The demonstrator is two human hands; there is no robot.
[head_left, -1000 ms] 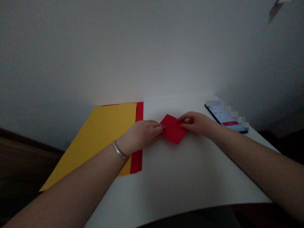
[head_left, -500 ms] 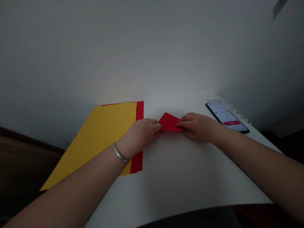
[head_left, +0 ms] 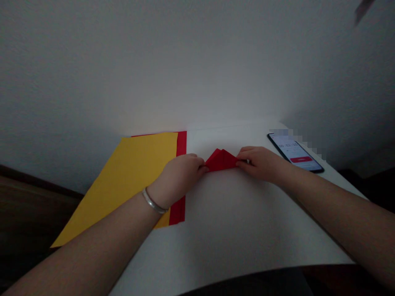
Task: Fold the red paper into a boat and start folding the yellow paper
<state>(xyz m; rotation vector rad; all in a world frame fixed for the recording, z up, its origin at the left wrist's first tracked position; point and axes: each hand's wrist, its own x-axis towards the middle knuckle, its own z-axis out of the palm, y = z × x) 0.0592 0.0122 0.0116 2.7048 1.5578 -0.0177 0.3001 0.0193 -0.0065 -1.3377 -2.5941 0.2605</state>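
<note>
A small piece of folded red paper (head_left: 221, 160) is held between my two hands over the white table. It has a flat edge toward me and two overlapping points at the far side. My left hand (head_left: 187, 174), with a silver bangle on its wrist, pinches the paper's left corner. At the right corner, the thumb and fingers of my right hand (head_left: 256, 163) are closed on the same paper. My fingers cover both corner tips.
Yellow paper sheets (head_left: 129, 176) lie at the left, on top of red sheets (head_left: 182, 144). A phone (head_left: 291, 150) showing a timer rests at the right edge of the white table (head_left: 234, 230). A pale wall (head_left: 197, 74) rises behind the table.
The folded paper now shows two points at its far side instead of one. My right fingers have shifted outward to its right corner, and my left hand has moved slightly left.
</note>
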